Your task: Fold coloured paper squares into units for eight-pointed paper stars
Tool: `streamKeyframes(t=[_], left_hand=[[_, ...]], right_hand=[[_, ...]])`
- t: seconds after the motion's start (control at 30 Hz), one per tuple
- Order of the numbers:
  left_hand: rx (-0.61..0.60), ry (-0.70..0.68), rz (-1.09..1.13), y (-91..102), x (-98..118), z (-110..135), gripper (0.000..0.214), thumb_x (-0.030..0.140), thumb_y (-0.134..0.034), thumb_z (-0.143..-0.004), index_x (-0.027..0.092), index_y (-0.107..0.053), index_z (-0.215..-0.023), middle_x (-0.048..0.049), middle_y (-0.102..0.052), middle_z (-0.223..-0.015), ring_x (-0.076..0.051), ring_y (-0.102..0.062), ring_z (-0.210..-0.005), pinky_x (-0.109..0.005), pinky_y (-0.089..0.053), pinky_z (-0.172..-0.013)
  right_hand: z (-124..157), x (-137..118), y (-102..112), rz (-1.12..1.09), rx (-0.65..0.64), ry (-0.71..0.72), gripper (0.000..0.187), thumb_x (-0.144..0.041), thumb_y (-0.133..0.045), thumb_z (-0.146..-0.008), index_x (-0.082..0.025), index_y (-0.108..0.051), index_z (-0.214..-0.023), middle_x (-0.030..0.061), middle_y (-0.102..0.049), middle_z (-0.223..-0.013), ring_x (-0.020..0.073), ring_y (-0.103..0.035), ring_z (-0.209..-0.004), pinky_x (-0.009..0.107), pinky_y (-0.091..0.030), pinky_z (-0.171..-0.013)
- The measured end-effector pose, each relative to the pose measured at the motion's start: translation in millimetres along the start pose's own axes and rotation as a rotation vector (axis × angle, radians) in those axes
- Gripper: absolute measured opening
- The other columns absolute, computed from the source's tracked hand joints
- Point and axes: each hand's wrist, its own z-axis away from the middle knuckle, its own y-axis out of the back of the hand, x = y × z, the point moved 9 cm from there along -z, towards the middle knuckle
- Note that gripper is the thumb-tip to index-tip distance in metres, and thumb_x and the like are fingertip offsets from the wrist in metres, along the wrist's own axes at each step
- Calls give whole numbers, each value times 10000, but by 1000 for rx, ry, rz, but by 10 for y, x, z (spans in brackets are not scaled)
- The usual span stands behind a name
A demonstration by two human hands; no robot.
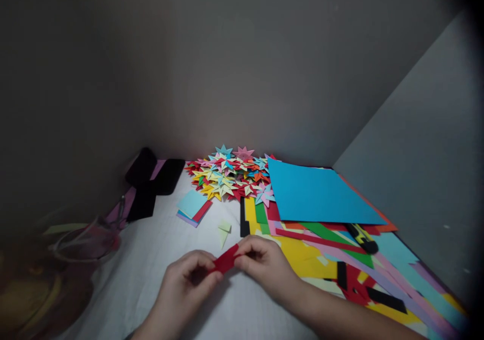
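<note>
A small folded piece of red paper (226, 260) is stretched between my two hands above the white table. My left hand (189, 284) pinches its left end between thumb and fingers. Its right end is held in a pinch by my right hand (260, 264). Just beyond the hands lies a small pale-green folded paper piece (224, 232). Farther back to the left sits a small stack of coloured paper squares (192, 205), light blue on top.
Many-coloured folded paper stars (227, 176) are heaped against the wall. A large blue sheet (321, 194) covers other sheets at the right, beside a yellow-and-black cutter (362, 238). Coloured offcuts (302, 257) spread toward the front right. Black items (168, 176) and a clear cup (88, 242) stand left.
</note>
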Motion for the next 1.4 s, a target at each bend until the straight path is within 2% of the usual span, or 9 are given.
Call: streamKeyframes(t=[0.07,0.13,0.33,0.47,0.7,0.83,1.07,1.23,1.4], left_hand=[[-33,-16,-18,-35,22,0,101,263,-676,-693,165,-662,-717,-55,-678,-754,-167,-619,-675,-241,-471,-598],[-36,1,-35,-39,4,-1,96,261,-668,-699,167,-670,-682,-44,-668,-702,-156,-604,-632,-229,-455,-561],[58,47,6,69,-43,1,72,232,-664,-685,170,-680,-651,-39,-673,-695,-145,-593,-616,-222,-441,-550],[38,49,-11,50,-4,8,115,255,-670,-695,167,-663,-621,-22,-648,-647,-128,-563,-582,-210,-418,-533],[-5,41,-54,24,16,32,271,338,-555,-814,152,-646,-638,-28,-627,-662,-124,-546,-599,-206,-407,-542],[14,40,-38,41,6,39,263,335,-570,-803,153,-630,-624,-27,-632,-669,-126,-554,-604,-207,-414,-546],[140,70,51,119,64,54,248,291,-640,-708,161,-537,-524,-29,-636,-643,-130,-569,-595,-221,-424,-540],[138,150,85,107,4,79,285,298,-643,-699,169,-483,-501,-16,-596,-581,-118,-527,-559,-227,-400,-524],[150,167,102,106,-34,88,300,305,-653,-679,172,-464,-487,-1,-565,-538,-107,-491,-528,-223,-383,-511]], right_hand=[[-3,-7,25,-1,26,6,26,-164,-668,-687,-180,-647,-683,13,-649,-743,143,-597,-717,253,-455,-661],[-4,-10,14,6,13,15,23,-172,-670,-691,-179,-649,-683,12,-647,-737,141,-590,-712,251,-452,-659],[17,22,-86,8,-103,-19,32,-205,-642,-728,-178,-658,-735,12,-648,-755,135,-577,-707,247,-442,-644],[32,-7,-26,41,-26,-16,75,-197,-667,-692,-180,-606,-650,-4,-624,-707,122,-551,-661,238,-424,-606],[53,31,-43,-134,6,-100,138,-241,-691,-653,-186,-564,-649,-11,-597,-668,119,-532,-636,238,-430,-580],[62,34,-53,-250,30,-141,140,-247,-681,-659,-183,-557,-671,-8,-605,-699,120,-554,-665,248,-444,-619],[100,1,-19,-241,88,-116,151,-219,-668,-645,-187,-524,-616,-17,-586,-669,107,-538,-635,236,-425,-579],[110,5,1,-203,110,-118,156,-223,-664,-644,-190,-519,-595,-20,-574,-631,103,-520,-604,231,-416,-547],[114,27,10,-179,119,-141,168,-254,-669,-645,-193,-520,-600,-19,-568,-617,104,-506,-586,230,-407,-527]])
